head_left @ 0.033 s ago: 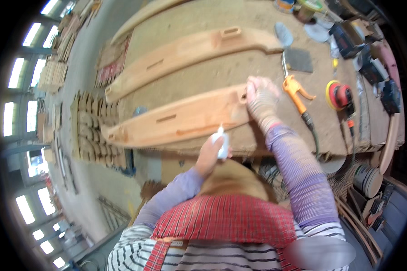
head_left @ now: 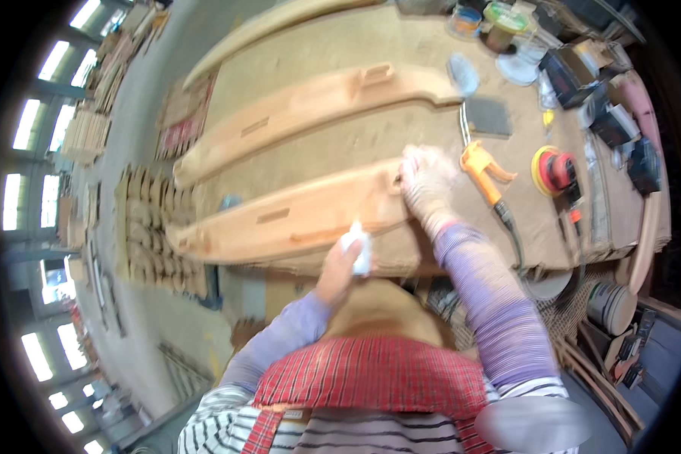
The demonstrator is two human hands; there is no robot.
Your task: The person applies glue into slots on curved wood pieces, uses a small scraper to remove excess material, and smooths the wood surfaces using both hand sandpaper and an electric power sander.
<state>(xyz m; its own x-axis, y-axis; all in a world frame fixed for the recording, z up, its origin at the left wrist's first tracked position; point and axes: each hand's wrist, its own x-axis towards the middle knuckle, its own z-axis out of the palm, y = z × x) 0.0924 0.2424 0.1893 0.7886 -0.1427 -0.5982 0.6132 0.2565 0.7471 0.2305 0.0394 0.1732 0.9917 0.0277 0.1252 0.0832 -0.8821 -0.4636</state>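
My left hand (head_left: 334, 274) is wrapped round a small white squeeze bottle (head_left: 359, 253). Its nozzle points up, over the near edge of a long, shaped wooden board (head_left: 303, 213). The board has a narrow slot near its middle and a hole at its right end. At that end my right hand (head_left: 425, 172) grips the wood beside the hole, fingers bent and partly blurred; its wrist has a pale wrap. A second shaped board (head_left: 303, 110) with a slot and a raised, hollow block lies behind it.
Right of my right hand are an orange air blow gun (head_left: 483, 168), a red-and-yellow disc sander (head_left: 552, 170) and a dark square pad (head_left: 489, 117). Stacked curved wooden pieces (head_left: 155, 227) stand at the left. Tubs (head_left: 505, 21) and boxes (head_left: 571, 76) crowd the far right.
The whole view has shifted, so the bench sits lower and slightly more to the left. Both hands keep nearly the same places against the board.
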